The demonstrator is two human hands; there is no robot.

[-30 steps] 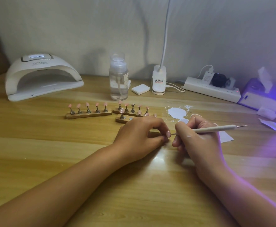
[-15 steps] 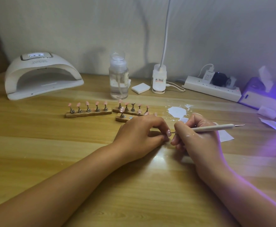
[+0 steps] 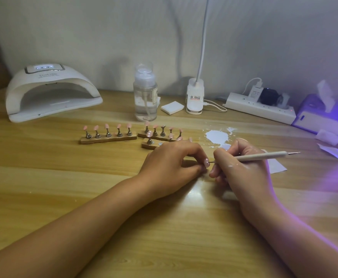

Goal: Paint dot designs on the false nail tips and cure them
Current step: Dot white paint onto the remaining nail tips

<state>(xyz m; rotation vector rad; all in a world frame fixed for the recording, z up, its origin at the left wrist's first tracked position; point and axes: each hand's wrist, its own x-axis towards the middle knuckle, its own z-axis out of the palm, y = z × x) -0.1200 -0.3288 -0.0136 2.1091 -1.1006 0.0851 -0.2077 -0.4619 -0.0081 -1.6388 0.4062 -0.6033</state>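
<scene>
The left hand (image 3: 170,167) pinches a pink false nail tip (image 3: 206,162) between curled fingers (image 3: 198,152), low over the wooden desk (image 3: 44,177). The right hand (image 3: 244,173) grips a dotting pen (image 3: 264,156), its point touching that tip. 3 tip holders (image 3: 108,139) stand behind.

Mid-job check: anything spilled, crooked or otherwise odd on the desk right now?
Yes. What looks like a white paint puddle with stray splashes lies straight on the wooden table, just beyond the right hand that grips the dotting tool. That hand carries white flecks too. Nothing else stands out.
</scene>
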